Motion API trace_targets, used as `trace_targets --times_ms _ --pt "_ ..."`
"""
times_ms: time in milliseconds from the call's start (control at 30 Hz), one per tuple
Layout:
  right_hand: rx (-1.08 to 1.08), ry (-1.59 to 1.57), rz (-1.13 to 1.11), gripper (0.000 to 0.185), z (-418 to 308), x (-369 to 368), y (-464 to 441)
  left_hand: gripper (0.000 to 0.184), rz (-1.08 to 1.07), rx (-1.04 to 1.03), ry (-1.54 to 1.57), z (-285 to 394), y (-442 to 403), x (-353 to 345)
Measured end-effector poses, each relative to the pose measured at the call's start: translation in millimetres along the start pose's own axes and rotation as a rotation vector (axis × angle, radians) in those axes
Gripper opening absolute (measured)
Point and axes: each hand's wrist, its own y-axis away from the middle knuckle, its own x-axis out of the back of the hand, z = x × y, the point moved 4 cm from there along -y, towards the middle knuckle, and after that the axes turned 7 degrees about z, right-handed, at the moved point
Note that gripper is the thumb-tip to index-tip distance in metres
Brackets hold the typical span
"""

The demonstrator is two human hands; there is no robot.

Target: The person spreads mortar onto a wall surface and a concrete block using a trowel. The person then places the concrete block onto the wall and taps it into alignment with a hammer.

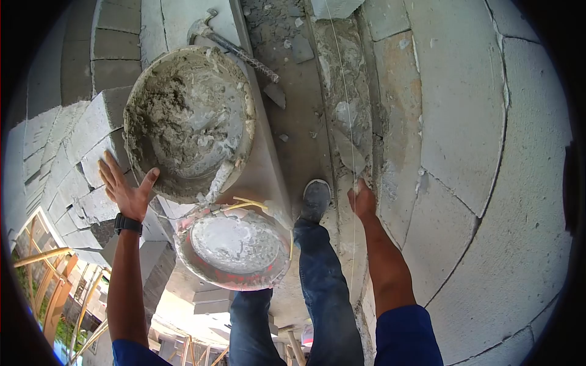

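Observation:
My right hand (362,198) is closed round the handle of a trowel (349,152), whose blade lies over the mortar strip (348,79) along the wall. Spread fingers mark my left hand (129,188), which rests at the lower left rim of a big round tub (251,116) with grey mortar (183,116) inside; it holds nothing. A taut string (342,67) runs along the mortar strip. Below the tub stands a second, smaller basin (183,247) with whitish residue in it.
A hammer (235,49) lies above the tub on a pale block. Stacked grey blocks (101,131) stand at the left, and a block wall (464,110) fills the right. Rubble (300,49) is scattered at the top. My shoe (316,200) is between basin and wall.

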Motion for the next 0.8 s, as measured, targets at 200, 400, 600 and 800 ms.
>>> trace_targets --times_ms 200,400,600,800 --pt "-0.019 -0.08 0.204 0.045 18.1 20.5 49.5 0.134 -0.003 0.01 -0.014 -3.6 -2.3 -1.1" --pt "-0.001 -0.176 0.431 0.026 -39.1 79.8 31.4 0.134 0.018 0.048 -0.021 0.4 -1.4 -1.5" --pt "0.083 -0.55 0.306 0.026 -192.3 179.9 49.1 0.114 0.187 -0.027 0.008 10.5 -0.6 8.6" --pt "0.534 0.104 0.169 0.032 -391.5 225.5 65.3 0.096 0.228 0.006 0.107 2.6 0.1 10.1"
